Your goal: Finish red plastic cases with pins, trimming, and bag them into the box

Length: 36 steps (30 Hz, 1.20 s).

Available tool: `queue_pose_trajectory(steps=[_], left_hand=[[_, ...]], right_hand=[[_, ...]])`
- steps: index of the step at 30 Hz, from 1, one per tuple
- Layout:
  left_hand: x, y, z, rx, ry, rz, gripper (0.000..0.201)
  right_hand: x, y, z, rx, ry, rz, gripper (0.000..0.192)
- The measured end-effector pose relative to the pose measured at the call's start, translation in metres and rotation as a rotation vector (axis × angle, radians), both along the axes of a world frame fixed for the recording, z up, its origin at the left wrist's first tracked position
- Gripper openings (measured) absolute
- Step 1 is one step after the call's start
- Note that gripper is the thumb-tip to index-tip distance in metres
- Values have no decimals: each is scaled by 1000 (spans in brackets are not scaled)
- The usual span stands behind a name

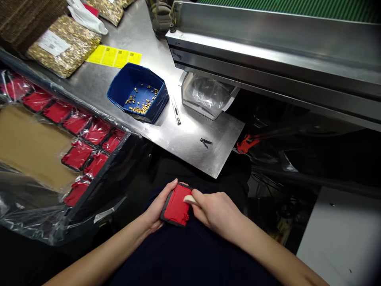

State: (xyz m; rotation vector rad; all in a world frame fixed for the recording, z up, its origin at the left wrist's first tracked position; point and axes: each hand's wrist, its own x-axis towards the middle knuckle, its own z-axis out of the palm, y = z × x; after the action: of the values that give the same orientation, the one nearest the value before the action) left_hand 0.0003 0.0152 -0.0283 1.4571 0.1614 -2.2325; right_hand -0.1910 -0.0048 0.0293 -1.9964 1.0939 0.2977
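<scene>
My left hand (159, 206) is closed round the left edge of a red and black plastic part (177, 204), held low in front of my body. The part is flat and roughly rectangular, with small raised details at its lower right corner. Closed on a cream-coloured, blunt-ended tool (190, 200), my right hand (216, 210) comes in from the right. The tool's rounded tip lies over the right side of the red face; whether it presses on it I cannot tell. Most of the tool is hidden in my fingers.
A blue bin (135, 89) with small brass pieces stands on the metal table (190, 147), near a cutter knife (176, 111) and small nippers (206, 142). Bagged red parts (77, 154) fill a lined box at left. A conveyor (268, 51) runs above a white bin (205, 95).
</scene>
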Motion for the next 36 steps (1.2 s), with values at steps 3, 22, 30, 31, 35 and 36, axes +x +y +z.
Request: queue_pose_trajectory(steps=[3,22,30,31,35,36], left_hand=[[2,-2,0,0,10,3,40],[19,-49,-4,-363,-227,-101,50],[26,-151,-44,-937,-610,-395,42],[28,-157,-44,-982,-634,-439,40],[37,-168,-35,-1103,-702,-584,32],[39,-170,-32,-1114,-712,-610,31]], right_hand=[[-1,-1,1,39,-35,12,14],[-20,-68,-27,-200,0,-411,27],[18,-194,-69,-380,177,-533,27],[29,-195,-65,-417,188,-530,26],[84,-201,-42,-538,110,-435,29],[100,-209,-38,-545,76,-385,29]])
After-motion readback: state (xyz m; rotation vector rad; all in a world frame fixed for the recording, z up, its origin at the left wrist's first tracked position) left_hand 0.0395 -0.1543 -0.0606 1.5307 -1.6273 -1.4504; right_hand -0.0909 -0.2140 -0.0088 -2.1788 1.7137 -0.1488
